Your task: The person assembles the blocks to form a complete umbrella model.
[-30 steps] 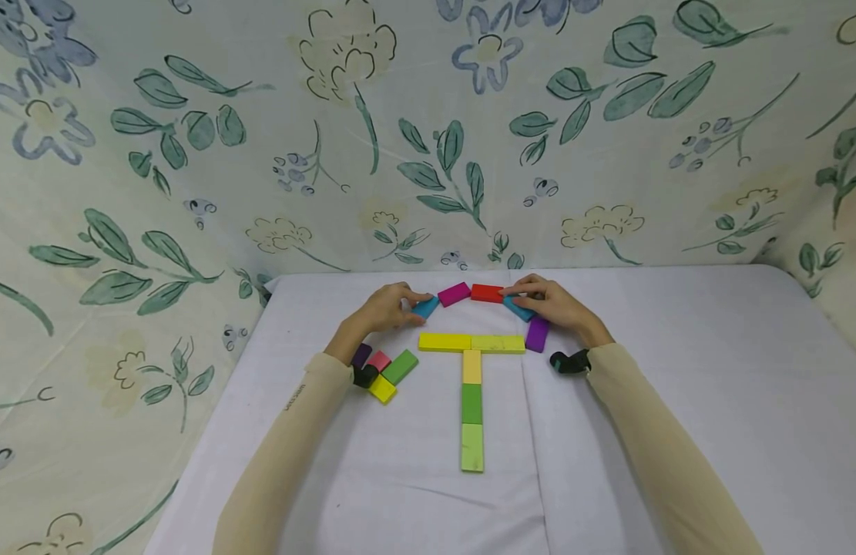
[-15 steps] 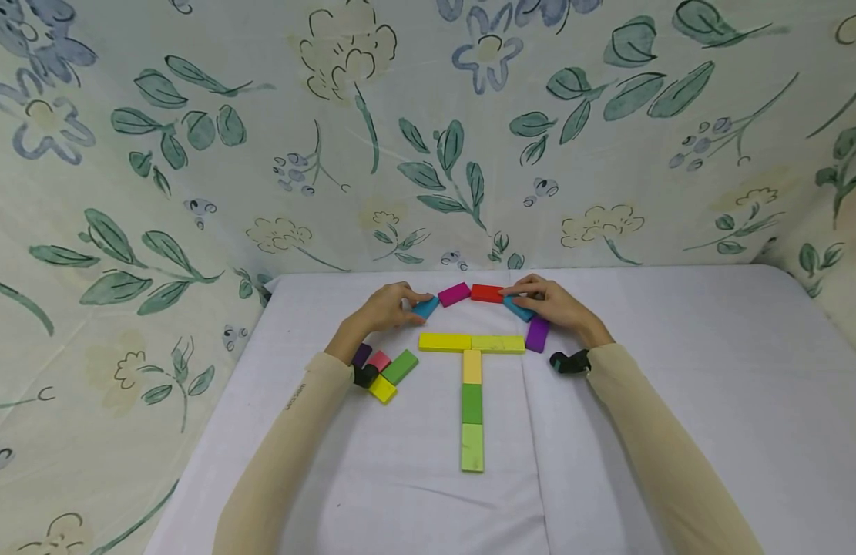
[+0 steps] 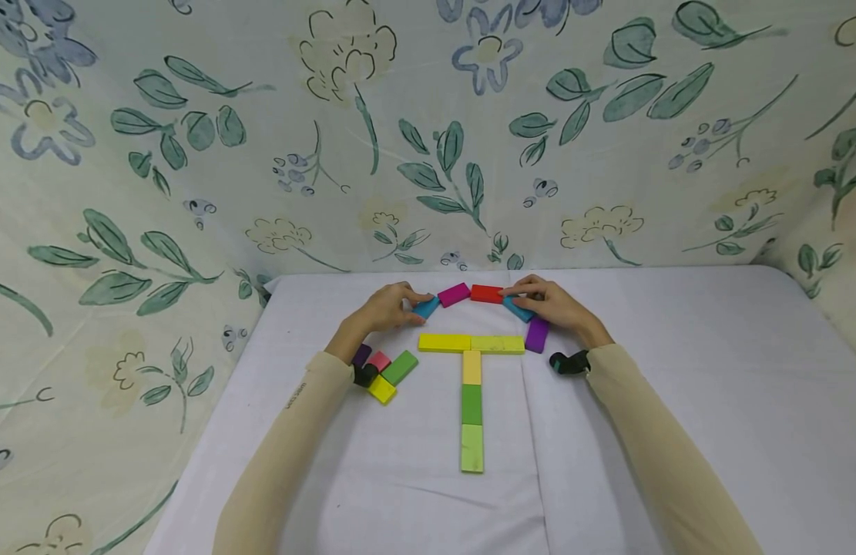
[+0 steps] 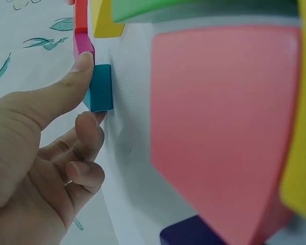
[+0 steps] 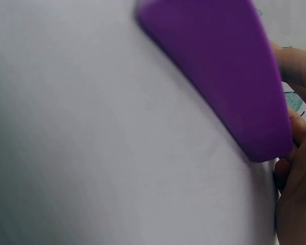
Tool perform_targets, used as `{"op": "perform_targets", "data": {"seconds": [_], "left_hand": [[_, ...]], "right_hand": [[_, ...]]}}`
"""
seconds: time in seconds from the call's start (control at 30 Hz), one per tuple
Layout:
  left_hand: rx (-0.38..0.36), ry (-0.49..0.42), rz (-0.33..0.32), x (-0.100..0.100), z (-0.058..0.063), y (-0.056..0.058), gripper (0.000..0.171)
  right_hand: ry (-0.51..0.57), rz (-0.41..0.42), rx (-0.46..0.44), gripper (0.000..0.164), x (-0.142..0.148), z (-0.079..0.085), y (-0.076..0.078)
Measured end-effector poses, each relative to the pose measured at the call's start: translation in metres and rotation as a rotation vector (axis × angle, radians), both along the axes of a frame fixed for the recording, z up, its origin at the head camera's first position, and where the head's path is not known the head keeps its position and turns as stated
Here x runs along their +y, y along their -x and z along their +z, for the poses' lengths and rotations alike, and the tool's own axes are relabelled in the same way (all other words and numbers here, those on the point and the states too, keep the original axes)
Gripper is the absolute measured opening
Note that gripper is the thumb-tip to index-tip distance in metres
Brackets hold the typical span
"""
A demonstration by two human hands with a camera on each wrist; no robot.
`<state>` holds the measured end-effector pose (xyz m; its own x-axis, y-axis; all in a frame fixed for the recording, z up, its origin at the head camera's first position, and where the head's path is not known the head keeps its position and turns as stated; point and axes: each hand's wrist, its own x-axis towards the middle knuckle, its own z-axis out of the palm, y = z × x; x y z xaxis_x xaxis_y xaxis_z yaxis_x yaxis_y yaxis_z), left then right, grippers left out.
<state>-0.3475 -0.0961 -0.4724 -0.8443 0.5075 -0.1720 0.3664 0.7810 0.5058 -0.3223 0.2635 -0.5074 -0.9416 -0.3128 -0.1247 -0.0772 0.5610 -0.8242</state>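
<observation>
My left hand (image 3: 388, 307) pinches a blue block (image 3: 426, 308) at the left end of an arch of blocks. In the left wrist view, the thumb lies at one end of that blue block (image 4: 101, 88) and fingertips at the other. A magenta block (image 3: 454, 294) and a red block (image 3: 486, 293) form the arch's top. On the right side, my right hand (image 3: 551, 301) grips a second blue block (image 3: 518, 310), partly hidden by its fingers. A purple block (image 3: 537, 335) continues the arch below that hand, and looms large in the right wrist view.
Under the arch, two yellowish blocks (image 3: 444, 342) form a bar above an upright column with a green block (image 3: 472, 404). Left of it lies a loose cluster with a green block (image 3: 400, 368), a pink block (image 3: 379, 361) and a yellow block (image 3: 382, 389) on the white cloth (image 3: 414, 509).
</observation>
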Motion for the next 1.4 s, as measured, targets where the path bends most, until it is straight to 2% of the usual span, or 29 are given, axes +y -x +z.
{"op": "perform_targets", "data": {"seconds": [0.27, 0.43, 0.7, 0.9, 1.03, 1.13, 1.27, 1.4], "left_hand": [[-0.023, -0.077, -0.034, -0.004, -0.003, 0.003, 0.050], [-0.035, -0.115, -0.029, -0.005, -0.004, 0.004, 0.048], [-0.032, -0.122, -0.024, -0.006, -0.005, 0.004, 0.046], [-0.058, -0.134, -0.029, -0.010, -0.003, 0.004, 0.045], [-0.078, -0.174, -0.009, -0.026, 0.002, 0.002, 0.042], [-0.101, -0.206, 0.015, -0.048, 0.006, -0.005, 0.039], [-0.121, -0.226, 0.046, -0.082, 0.005, -0.024, 0.039], [-0.111, -0.260, 0.062, -0.111, -0.002, -0.044, 0.042]], "right_hand": [[0.000, -0.001, 0.001, 0.034, 0.000, -0.002, 0.001], [0.004, -0.007, -0.006, 0.034, 0.000, -0.001, 0.001], [-0.008, -0.002, -0.003, 0.035, -0.002, 0.002, 0.000], [-0.024, -0.006, -0.010, 0.035, 0.000, 0.001, 0.000], [-0.016, -0.026, -0.022, 0.034, 0.001, 0.001, -0.001], [-0.013, -0.016, -0.013, 0.035, 0.001, 0.000, -0.001], [-0.014, 0.010, -0.002, 0.036, -0.001, 0.000, -0.001], [-0.012, -0.002, -0.006, 0.035, -0.001, -0.001, -0.001]]}}
